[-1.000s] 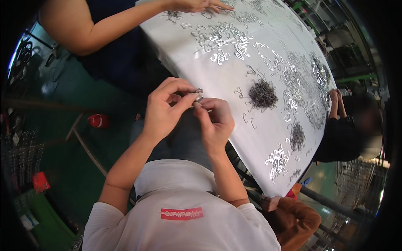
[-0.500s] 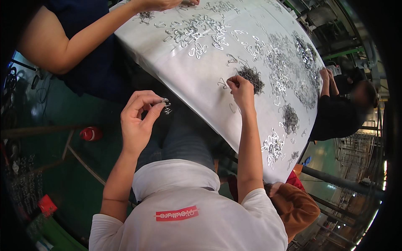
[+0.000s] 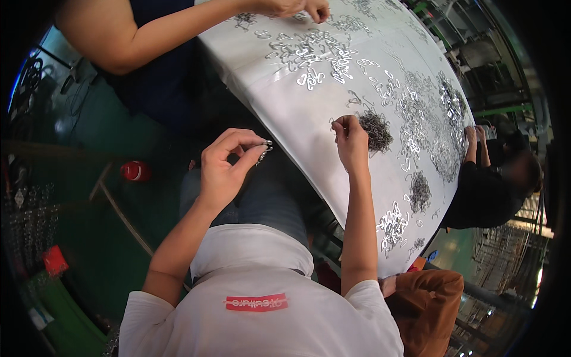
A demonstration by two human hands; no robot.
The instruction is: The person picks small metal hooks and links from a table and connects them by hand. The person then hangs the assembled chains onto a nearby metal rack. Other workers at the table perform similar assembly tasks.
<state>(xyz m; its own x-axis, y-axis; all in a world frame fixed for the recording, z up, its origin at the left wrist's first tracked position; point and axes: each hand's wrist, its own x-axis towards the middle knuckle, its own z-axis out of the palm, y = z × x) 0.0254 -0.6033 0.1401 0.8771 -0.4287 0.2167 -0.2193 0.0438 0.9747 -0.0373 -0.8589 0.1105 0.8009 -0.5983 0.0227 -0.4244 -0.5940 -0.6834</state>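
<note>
Table edge [image 3: 304, 165] divides left hand [image 3: 229, 163] from right hand [image 3: 353, 143].

Left hand [image 3: 229, 163] pinching, right hand [image 3: 353, 141] outstretched

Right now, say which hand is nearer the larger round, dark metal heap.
Right. The right hand is just left of the heap, over the table; the left hand is farther left, beyond the table's edge.

the right hand [image 3: 353, 143] has left the left hand [image 3: 223, 166], now pinching a bent wire [image 3: 332, 122]
</note>
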